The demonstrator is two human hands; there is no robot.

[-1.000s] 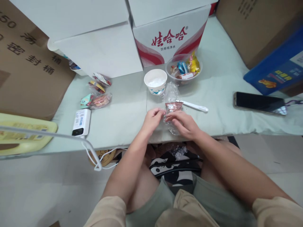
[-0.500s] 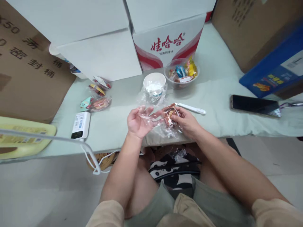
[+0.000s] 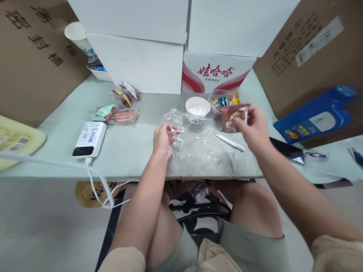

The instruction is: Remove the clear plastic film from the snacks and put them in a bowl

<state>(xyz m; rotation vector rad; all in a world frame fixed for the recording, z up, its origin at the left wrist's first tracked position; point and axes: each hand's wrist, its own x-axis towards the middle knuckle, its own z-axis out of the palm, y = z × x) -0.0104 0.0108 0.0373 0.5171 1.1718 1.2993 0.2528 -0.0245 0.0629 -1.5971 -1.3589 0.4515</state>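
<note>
At the table's (image 3: pixel 130 153) front edge, your left hand (image 3: pixel 162 136) pinches the clear bag (image 3: pixel 198 148) steady; your right hand (image 3: pixel 255 128) grips a snack packet (image 3: pixel 231 115).

From my head, a single camera (the only view) looks forward and down across my knees (image 3: pixel 255 204) to the pale green table (image 3: pixel 136 151), close in, facing the stacked white boxes (image 3: pixel 136 64) behind it.
</note>
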